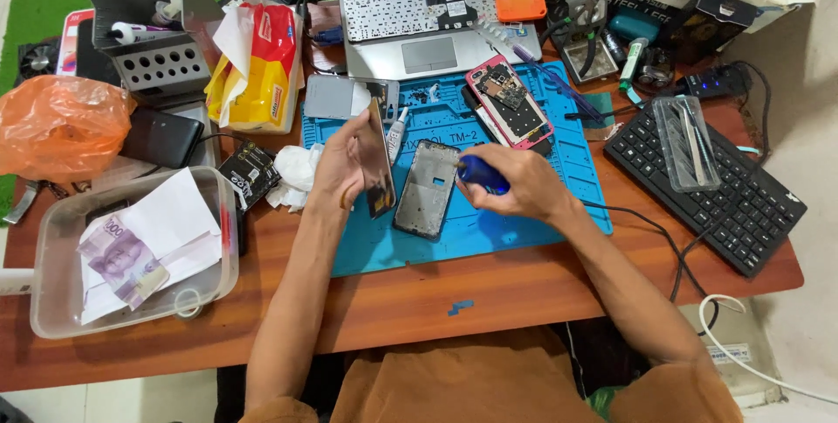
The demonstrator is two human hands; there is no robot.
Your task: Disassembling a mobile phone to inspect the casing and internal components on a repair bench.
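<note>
Carefully, hand by hand:

Left hand: the left hand (343, 164) is closed around a thin dark rectangular phone screen panel (379, 164), held on edge and nearly upright above the blue silicone repair mat (489, 231).

Right hand: the right hand (515, 185) is clenched on a blue-handled tool (481, 173); its tip points toward the frame but is too small to make out.

Work piece: a grey rectangular phone frame with an open middle (427, 189) lies flat on the mat, just beside the panel and between the two hands.

Doing it well: judging from this, the panel is best gripped by its edges only, kept off the mat, while the tool hand rests its wrist on the mat for steadiness.

Risk: the glass looks thin and likely to flex or crack if squeezed.

Nearby on the mat: a pink-rimmed opened phone with its board showing (509, 100) and a silver back cover (336, 96) lie well apart from the hands.

Farther out: a crumpled white tissue (297, 170), a clear plastic tub of papers (52, 301), a silver laptop (428, 48) and a black keyboard (742, 205) crowd the wooden bench (419, 301).
</note>
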